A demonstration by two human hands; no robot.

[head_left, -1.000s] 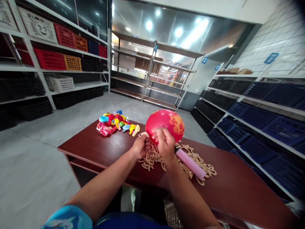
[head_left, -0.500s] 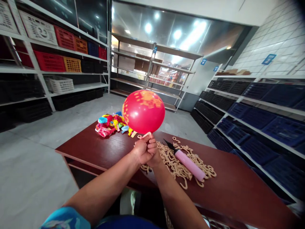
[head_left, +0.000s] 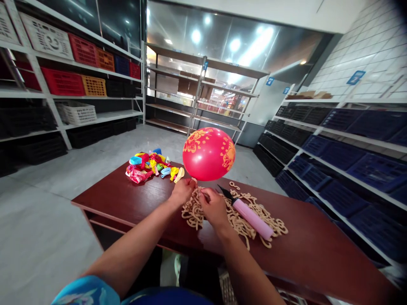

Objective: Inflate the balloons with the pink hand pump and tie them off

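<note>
A red inflated balloon (head_left: 209,154) with yellow printed figures stands above my hands, its neck down at my left fingers. My left hand (head_left: 183,191) is closed in a pinch at this neck, with a bit of beige cord showing by the fingertips. Just right of it, my right hand (head_left: 214,206) pinches close to a beige cord end; the exact grip is partly hidden by the fingers. Under and around both hands lies a heap of beige cords (head_left: 193,212). A pink hand pump (head_left: 252,218) with a black nozzle rests on the cords at the right.
The dark red-brown table (head_left: 127,203) bears a pile of colourful uninflated balloons (head_left: 149,165) at its back left. Shelves with crates (head_left: 63,82) line the left, blue crates (head_left: 375,169) the right. A metal rack (head_left: 203,91) stands at the back.
My hands, clasped together under the balloon before, have moved apart, the right one to the right and lower. The balloon has shifted right and slightly down and has turned, showing other printed figures.
</note>
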